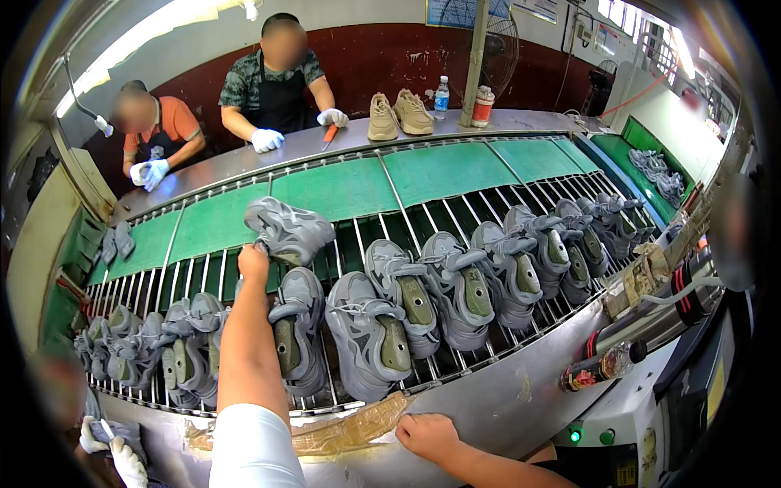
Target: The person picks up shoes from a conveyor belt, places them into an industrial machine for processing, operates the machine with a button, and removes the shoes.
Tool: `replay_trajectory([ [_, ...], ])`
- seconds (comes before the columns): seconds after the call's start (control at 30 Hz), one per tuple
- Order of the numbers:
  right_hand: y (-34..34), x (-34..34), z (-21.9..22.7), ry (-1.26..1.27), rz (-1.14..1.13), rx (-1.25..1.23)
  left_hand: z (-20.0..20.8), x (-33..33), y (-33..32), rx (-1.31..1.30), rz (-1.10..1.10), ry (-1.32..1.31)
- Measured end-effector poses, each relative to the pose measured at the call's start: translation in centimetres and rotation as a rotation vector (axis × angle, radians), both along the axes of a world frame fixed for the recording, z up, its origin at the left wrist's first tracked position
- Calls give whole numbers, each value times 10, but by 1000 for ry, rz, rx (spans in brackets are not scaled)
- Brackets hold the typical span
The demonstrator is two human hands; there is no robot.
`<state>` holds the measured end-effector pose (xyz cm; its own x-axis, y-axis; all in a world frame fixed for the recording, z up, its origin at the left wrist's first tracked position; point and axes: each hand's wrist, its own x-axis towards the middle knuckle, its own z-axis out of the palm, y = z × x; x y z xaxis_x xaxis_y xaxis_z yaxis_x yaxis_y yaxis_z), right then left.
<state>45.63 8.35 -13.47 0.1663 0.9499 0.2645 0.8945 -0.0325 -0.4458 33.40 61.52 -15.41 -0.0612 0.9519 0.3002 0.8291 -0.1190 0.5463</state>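
Observation:
My left hand [254,264] reaches over the roller conveyor, closed on a grey sneaker [291,230]. That sneaker is lifted above the rods, turned sideways. Below it a row of grey sneakers with green shoe lasts inside runs along the conveyor; the nearest are one sneaker [298,325] beside my forearm and another sneaker [366,333] just right of it. My right hand [427,435] rests with curled fingers against the metal front edge, beside a strip of brown tape [350,427]. No object shows in it.
A green belt [325,195] runs behind the rods. Two co-workers in gloves stand across it, one holding an orange-handled tool [329,134]. Tan shoes [399,115] and bottles stand on the far ledge. At right are a bottle [604,366] and a machine with green-lit buttons [576,436].

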Motion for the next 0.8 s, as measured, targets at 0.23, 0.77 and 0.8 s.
replay_trajectory([
  [0.23,-3,-5,-3,-9,-73,90,177,8,-97,317,-262,-95],
  [0.77,-201,-131,111,2981,916,-733,271,-166,-594,-778,-689,-1473],
  [0.8,-224,-126,105,2988,942,-612,257,-166,-612,-874,-796,-1417],
])
